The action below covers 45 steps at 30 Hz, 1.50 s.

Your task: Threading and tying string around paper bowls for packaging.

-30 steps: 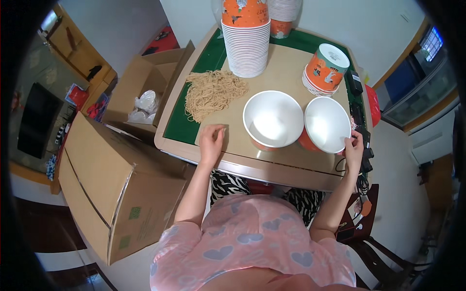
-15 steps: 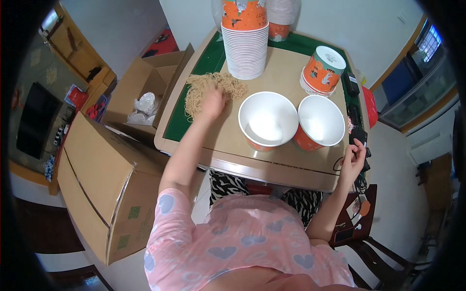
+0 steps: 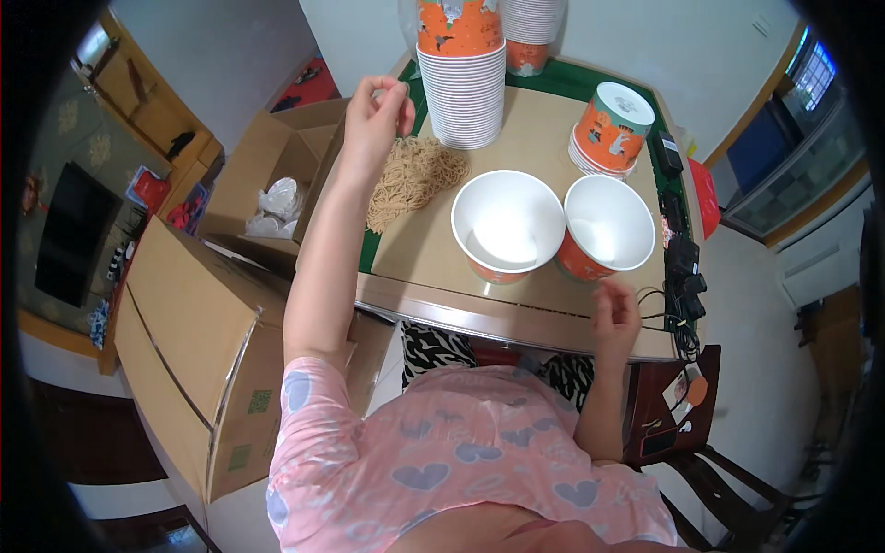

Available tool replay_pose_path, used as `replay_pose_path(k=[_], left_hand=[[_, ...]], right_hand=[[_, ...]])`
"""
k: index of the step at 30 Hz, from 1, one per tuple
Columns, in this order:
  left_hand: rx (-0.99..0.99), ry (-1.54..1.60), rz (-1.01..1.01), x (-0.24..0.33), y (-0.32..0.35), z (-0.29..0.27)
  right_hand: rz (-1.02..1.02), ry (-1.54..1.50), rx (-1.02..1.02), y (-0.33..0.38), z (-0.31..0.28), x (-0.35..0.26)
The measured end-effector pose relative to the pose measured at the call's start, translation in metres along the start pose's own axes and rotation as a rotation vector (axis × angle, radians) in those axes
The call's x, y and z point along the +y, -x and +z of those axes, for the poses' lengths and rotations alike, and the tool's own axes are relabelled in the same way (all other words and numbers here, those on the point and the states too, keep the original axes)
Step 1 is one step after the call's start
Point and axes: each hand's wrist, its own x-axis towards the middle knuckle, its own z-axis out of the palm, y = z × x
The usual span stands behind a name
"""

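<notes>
My left hand point(image 3: 376, 118) is raised above the far left of the table, its fingers drawn together; whatever they pinch, if anything, is too small to make out. Below it lies a tangled heap of thin tan strands point(image 3: 419, 175). My right hand point(image 3: 616, 310) hovers by the front edge, fingers loosely bent and nothing visible in them. Just beyond it stands a large white-lined paper tub point(image 3: 608, 221), orange outside. A second such tub point(image 3: 507, 221) stands to its left, close against it. Both have their mouths up and show bare white insides.
Behind rises a tall stack of nested tubs point(image 3: 461, 97), another stack point(image 3: 530, 37) further back. Upside-down tubs point(image 3: 613, 134) sit at the right. Black adapters and cables point(image 3: 682, 276) line the right edge. Cardboard boxes point(image 3: 189, 359) crowd the left; a dark chair point(image 3: 673, 419) stands lower right.
My left hand has lifted off the heap of strands, moving up and to the left. My right hand has come left and nearer, away from the cables. The tubs stay put.
</notes>
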Motion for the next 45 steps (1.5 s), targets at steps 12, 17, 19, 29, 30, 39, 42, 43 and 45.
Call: replay_pose_path(k=[12, 17, 19, 29, 30, 39, 42, 43, 45], left_hand=[[-0.160, -0.318, -0.242, -0.076, 0.262, 0.043], [-0.124, -0.315, -0.271, -0.081, 0.280, 0.043], [-0.088, -0.357, -0.218, -0.080, 0.279, 0.047], [-0.296, -0.277, -0.331, -0.085, 0.298, 0.058], [-0.331, -0.285, -0.339, -0.085, 0.298, 0.058], [-0.380, -0.399, -0.052, -0.068, 0.275, 0.061], [-0.231, -0.240, -0.243, -0.066, 0.267, 0.060], [-0.222, -0.203, -0.268, -0.069, 0.265, 0.059], [-0.227, -0.147, -0.338, -0.069, 0.261, 0.056]], right_hand=[[0.536, -0.521, -0.533, 0.054, 0.087, 0.020], [0.488, -0.394, -0.569, 0.054, 0.087, 0.035], [0.470, -0.383, -0.555, 0.054, 0.088, 0.032], [0.568, -0.871, -0.354, 0.052, 0.069, 0.018], [0.543, -0.859, -0.361, 0.051, 0.069, 0.018], [0.151, -0.376, -0.263, 0.055, 0.070, 0.023], [0.108, -0.268, -0.316, 0.052, 0.064, 0.027], [0.107, -0.268, -0.317, 0.052, 0.064, 0.027], [0.108, -0.167, -0.296, 0.053, 0.063, 0.027]])
